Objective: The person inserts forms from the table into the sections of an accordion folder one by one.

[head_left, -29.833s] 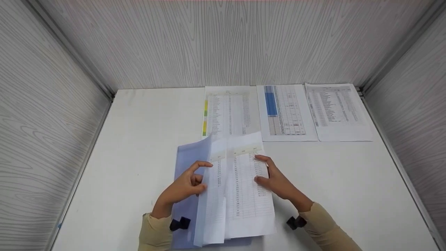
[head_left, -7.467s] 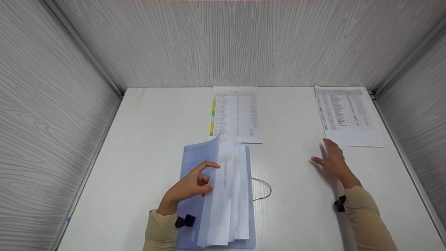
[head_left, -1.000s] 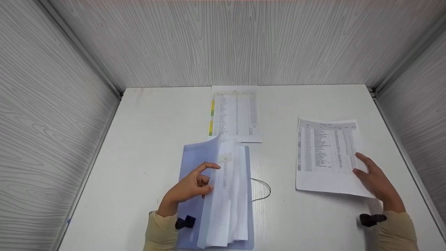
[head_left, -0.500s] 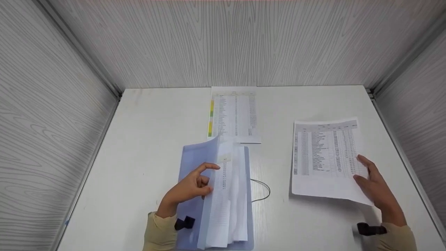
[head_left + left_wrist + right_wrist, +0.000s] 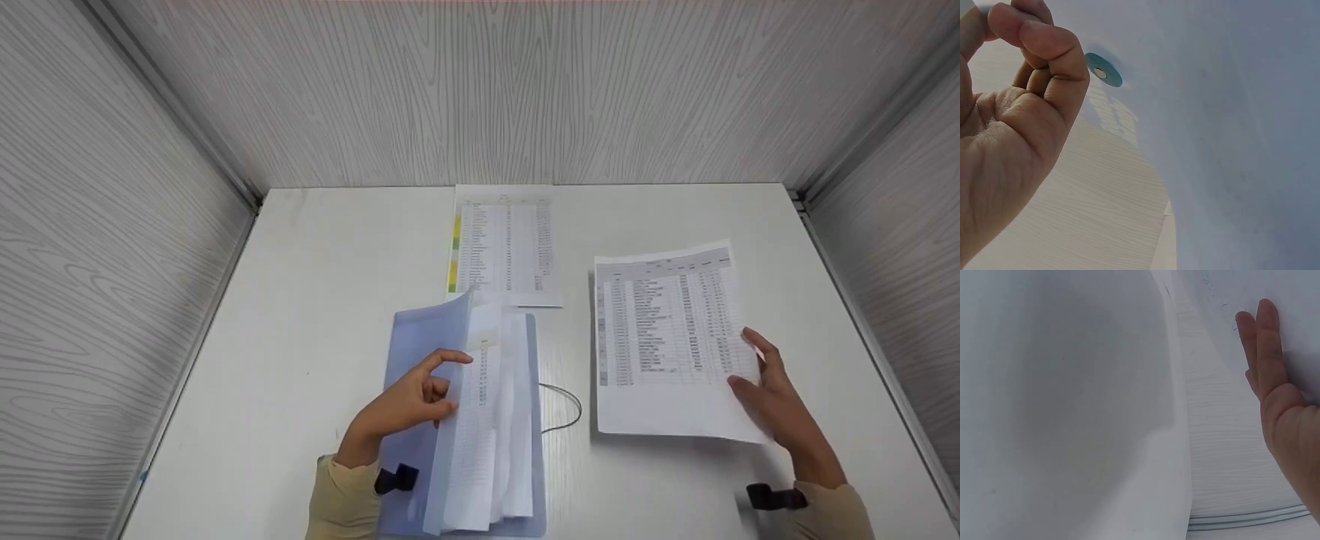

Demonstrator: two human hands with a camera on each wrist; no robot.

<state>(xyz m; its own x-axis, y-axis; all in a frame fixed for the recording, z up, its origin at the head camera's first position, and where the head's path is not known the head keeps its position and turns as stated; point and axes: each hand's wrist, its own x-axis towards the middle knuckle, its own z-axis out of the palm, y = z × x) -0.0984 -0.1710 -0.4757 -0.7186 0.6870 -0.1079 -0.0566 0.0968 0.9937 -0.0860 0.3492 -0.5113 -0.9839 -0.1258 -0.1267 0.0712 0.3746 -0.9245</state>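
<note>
- Near, left of centre: the left hand (image 5: 412, 394) pinches the raised cover edge of a translucent blue plastic folder (image 5: 420, 345), thumb and forefinger curled in. The folder stands partly open, its long axis running near to far, with loose white printed papers (image 5: 517, 427) inside.
- On the folder's cover, beside the left fingers: a small round teal button disc (image 5: 1111, 73).
- At the folder's right edge: a thin dark cord loop (image 5: 580, 409), lying on the white tabletop (image 5: 645, 487).
- Near, right: the right hand (image 5: 776, 397) pinches the right edge of a white paper sheet with a grey-headed table (image 5: 667, 337), thumb on top. The sheet lies right of the folder, apart from it, far nearer the right hand; its long axis also runs near to far, roughly matching the folder's. A shadow suggests it is lifted.
- Far, centre: a white printed sheet with a yellow-and-green strip (image 5: 504, 247), just beyond the folder.
- Writing: tables everywhere, print too small to read; no brand visible.
</note>
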